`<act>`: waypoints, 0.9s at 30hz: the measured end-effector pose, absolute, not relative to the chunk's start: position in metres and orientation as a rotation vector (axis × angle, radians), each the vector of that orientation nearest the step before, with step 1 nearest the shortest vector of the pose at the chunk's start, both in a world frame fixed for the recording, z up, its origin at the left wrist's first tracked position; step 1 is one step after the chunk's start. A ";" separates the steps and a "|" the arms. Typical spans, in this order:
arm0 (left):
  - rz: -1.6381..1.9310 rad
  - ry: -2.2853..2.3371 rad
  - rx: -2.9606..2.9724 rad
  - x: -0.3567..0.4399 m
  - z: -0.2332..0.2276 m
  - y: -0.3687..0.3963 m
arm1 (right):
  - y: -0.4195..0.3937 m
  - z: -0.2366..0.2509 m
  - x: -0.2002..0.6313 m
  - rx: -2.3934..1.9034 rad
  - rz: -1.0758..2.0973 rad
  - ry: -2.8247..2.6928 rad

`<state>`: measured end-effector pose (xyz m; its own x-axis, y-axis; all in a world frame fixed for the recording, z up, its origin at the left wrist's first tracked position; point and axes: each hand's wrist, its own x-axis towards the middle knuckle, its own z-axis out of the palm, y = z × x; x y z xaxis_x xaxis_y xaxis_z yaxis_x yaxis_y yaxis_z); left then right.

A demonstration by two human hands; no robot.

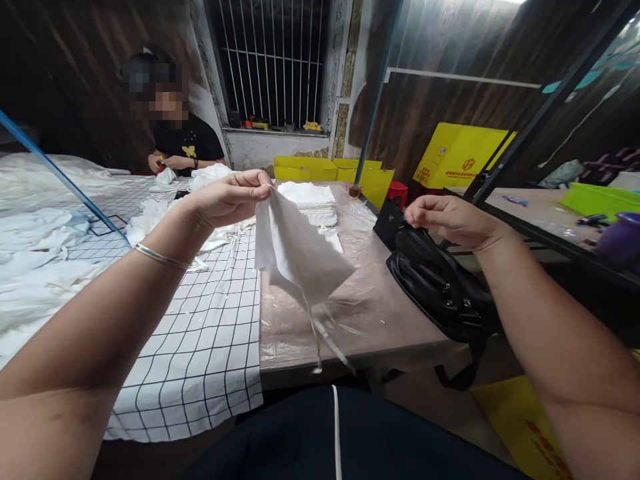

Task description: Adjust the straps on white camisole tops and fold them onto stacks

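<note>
At the left of the frame, my left hand (pixel 227 198) is raised above the tabletop (pixel 370 300), thumb and forefinger pinched on the top edge of a white cloth piece (pixel 295 250). That pinch is all that carries it, so I judge a slip likely: the hold is on a thin edge only, and if my fingers ease, the cloth would drop onto the clear plastic sheet over the brown top. A second risk hangs below it. Thin threads or strips (pixel 320 340) trail from the lower corner down past the tabletop's near edge, and they could snag there or tangle if I swing the piece.

The cloth itself is plain white, thin and limp, folded over so that it falls in a rough triangle with a soft crease down the middle; its lower point sits in mid-frame, clear of the surface.

Under my left arm lies a black-and-white checked cloth (pixel 210 333), with heaps of white fabric (pixel 35 260) beyond it at far left. A stack of folded white pieces (pixel 307 197) rests further back, centre.

To the right, my right hand (pixel 447 217) is loosely curled and holds nothing that I can make out; it hovers just over a black handbag (pixel 440 287) at the tabletop's right edge, which a careless move could knock off.
</note>
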<state>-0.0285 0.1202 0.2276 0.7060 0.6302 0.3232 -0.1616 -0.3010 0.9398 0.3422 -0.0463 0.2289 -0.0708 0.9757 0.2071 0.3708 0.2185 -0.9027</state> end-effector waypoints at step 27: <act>0.632 0.297 1.895 -0.032 0.287 0.093 | -0.007 0.155 0.265 -1.216 1.612 -1.935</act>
<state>-0.0322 0.0934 0.2869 0.8284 0.4801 0.2886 -0.0838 -0.4032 0.9113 0.2648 -0.0071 0.1552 -0.5741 0.7790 -0.2522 0.3887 -0.0118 -0.9213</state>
